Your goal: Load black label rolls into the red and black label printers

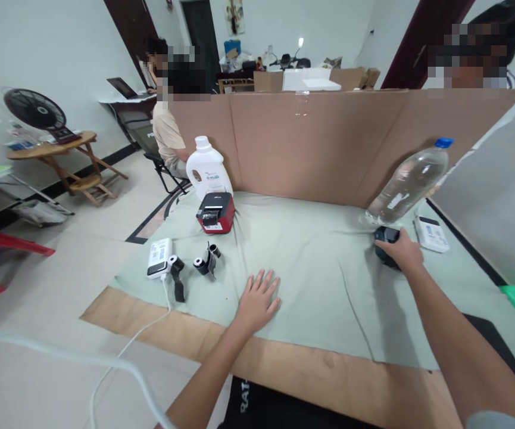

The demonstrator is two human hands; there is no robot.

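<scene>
My left hand [259, 298] lies flat on the pale green cloth [302, 256], fingers spread, holding nothing. At the right, my right hand [406, 250] is closed around a dark, rounded device [387, 238] resting on the cloth; my fingers partly cover it, so its kind is unclear. Just behind it a clear plastic bottle [411, 182] with a blue cap appears tilted. A white box-shaped device [431, 233] lies to the right of that hand. Left of my left hand are small black rolls [201, 265] with loose strips, and another black roll [177, 277].
A red and black printer [216, 213] stands before a white jug [209, 167]. A white power bank-like box [159, 258] trails a white cable [141, 328]. A cardboard panel [306, 149] walls the table's back. People sit beyond; a fan [38, 110] stands left.
</scene>
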